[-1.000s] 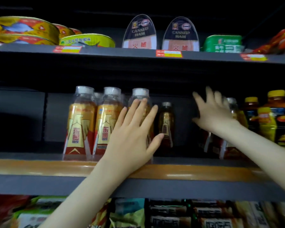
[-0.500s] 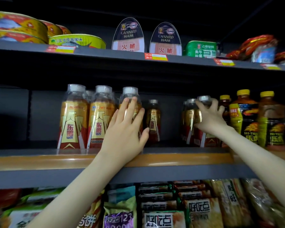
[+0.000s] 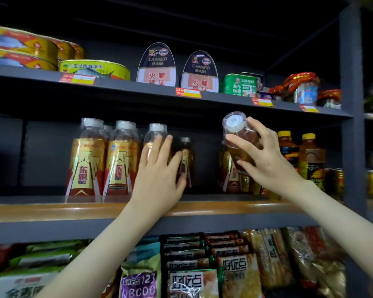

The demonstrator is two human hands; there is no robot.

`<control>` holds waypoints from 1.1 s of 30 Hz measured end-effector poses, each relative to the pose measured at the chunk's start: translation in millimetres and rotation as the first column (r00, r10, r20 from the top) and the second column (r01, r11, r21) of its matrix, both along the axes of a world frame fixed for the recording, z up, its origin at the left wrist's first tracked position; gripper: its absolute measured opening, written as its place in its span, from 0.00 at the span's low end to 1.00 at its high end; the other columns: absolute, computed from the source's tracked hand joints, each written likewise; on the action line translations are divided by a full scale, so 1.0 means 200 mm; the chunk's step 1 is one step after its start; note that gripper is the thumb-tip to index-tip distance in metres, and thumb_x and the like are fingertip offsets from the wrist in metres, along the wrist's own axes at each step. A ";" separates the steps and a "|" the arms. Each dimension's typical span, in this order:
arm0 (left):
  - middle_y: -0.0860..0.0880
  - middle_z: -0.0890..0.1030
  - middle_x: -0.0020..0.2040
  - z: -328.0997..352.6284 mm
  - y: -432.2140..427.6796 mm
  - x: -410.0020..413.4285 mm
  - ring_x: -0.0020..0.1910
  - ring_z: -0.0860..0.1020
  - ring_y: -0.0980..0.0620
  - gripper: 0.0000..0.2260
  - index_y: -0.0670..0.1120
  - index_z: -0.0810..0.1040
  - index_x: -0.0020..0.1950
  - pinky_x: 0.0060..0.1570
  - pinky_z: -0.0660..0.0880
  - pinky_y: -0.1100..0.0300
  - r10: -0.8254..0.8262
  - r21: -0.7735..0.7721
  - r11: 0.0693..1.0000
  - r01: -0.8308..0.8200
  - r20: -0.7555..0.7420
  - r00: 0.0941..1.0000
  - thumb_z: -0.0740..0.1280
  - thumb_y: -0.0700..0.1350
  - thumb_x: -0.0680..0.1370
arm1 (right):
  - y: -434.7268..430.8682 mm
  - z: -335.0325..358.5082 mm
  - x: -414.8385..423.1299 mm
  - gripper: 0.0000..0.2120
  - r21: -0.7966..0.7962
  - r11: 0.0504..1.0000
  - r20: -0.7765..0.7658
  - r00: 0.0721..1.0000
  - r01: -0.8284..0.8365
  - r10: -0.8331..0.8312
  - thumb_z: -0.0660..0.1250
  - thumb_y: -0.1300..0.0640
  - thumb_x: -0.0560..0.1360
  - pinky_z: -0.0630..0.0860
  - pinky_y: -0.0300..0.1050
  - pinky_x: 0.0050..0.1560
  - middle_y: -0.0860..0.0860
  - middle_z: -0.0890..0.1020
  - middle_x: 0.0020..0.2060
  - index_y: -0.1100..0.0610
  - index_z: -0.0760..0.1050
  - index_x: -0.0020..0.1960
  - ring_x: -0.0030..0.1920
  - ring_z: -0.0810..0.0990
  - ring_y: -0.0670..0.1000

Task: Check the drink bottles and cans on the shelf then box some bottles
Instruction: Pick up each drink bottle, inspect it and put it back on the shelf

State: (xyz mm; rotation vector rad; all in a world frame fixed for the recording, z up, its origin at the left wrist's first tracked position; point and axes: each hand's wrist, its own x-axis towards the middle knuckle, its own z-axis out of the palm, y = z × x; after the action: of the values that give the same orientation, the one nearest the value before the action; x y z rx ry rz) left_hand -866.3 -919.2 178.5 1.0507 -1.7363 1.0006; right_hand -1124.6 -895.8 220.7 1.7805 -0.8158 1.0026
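Checking step: right hand (image 3: 265,162) fingers clamped round tilted clear amber-drink bottle (image 3: 242,132); left hand (image 3: 159,175) fingers straight, flat against upright gold-labelled bottle (image 3: 156,132). Next, probably: read it, then reshelve or box.

**One head-worn camera, close in on the shelves**

The single view is coming from a wide-angle camera riding on the person's head. It is facing straight into a dark shelving unit. Its eye line is sitting above the middle shelf (image 3: 52,209) and below the top shelf (image 3: 138,88). It is standing very near. Both forearms are reaching in from the bottom edge. The left hand (image 3: 157,175) and the right hand (image 3: 267,162), which is gripping a tilted bottle (image 3: 241,131), are filling the centre. The wide lens is bowing the shelf edges and leaning the upright post (image 3: 352,104) at the right. Along the bottom, the frame is taking in a row of snack packets (image 3: 192,278) on the level below.
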 end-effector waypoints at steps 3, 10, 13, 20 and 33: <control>0.45 0.64 0.76 -0.01 0.15 -0.13 0.76 0.58 0.45 0.26 0.47 0.68 0.73 0.74 0.58 0.48 -0.292 0.090 0.948 0.305 -0.132 0.947 0.59 0.59 0.79 | 0.14 -0.02 0.00 0.39 -0.080 0.993 -0.039 0.996 -0.086 0.083 0.75 0.67 0.68 0.74 0.61 0.62 0.56 0.55 0.72 0.46 0.62 0.72 0.70 0.60 0.63; 0.61 0.70 0.67 -0.12 0.66 -0.50 0.65 0.72 0.62 0.29 0.64 0.51 0.71 0.60 0.70 0.68 -0.795 0.200 0.358 0.912 -0.447 0.411 0.66 0.51 0.79 | 0.58 -0.21 -0.02 0.34 0.004 0.916 0.009 0.916 -0.402 0.402 0.72 0.57 0.71 0.60 0.31 0.69 0.50 0.55 0.71 0.45 0.59 0.71 0.73 0.54 0.46; 0.57 0.78 0.56 -0.35 0.80 -0.60 0.50 0.81 0.57 0.29 0.62 0.55 0.69 0.45 0.78 0.61 -0.708 0.159 0.295 0.942 -0.626 0.327 0.67 0.56 0.74 | 0.74 -0.45 -0.04 0.38 0.242 0.834 0.169 0.868 -0.495 0.466 0.69 0.50 0.71 0.66 0.37 0.67 0.44 0.51 0.72 0.36 0.51 0.73 0.73 0.53 0.46; 0.46 0.81 0.59 -1.15 1.15 -0.69 0.58 0.80 0.48 0.29 0.50 0.70 0.67 0.58 0.77 0.51 0.090 0.061 0.036 0.997 -0.994 0.057 0.72 0.52 0.68 | 0.97 -1.21 -0.13 0.37 0.803 0.399 0.355 0.892 -0.444 0.280 0.62 0.40 0.69 0.49 0.47 0.67 0.31 0.39 0.72 0.24 0.45 0.70 0.72 0.43 0.41; 0.39 0.83 0.56 -1.76 1.49 -0.48 0.56 0.81 0.40 0.18 0.44 0.79 0.61 0.63 0.73 0.43 0.750 0.061 0.064 0.996 -0.661 -0.008 0.64 0.54 0.78 | 1.33 -2.00 -0.02 0.29 0.831 -0.169 0.539 0.842 -0.529 0.011 0.58 0.31 0.72 0.62 0.48 0.73 0.35 0.58 0.72 0.31 0.58 0.72 0.73 0.55 0.36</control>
State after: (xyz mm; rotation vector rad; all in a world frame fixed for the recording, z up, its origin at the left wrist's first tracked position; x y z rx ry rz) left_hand -962.7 -620.6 -174.1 1.2843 -0.6516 -1.8082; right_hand -1127.7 -629.8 -179.9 3.3535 -1.8301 1.0143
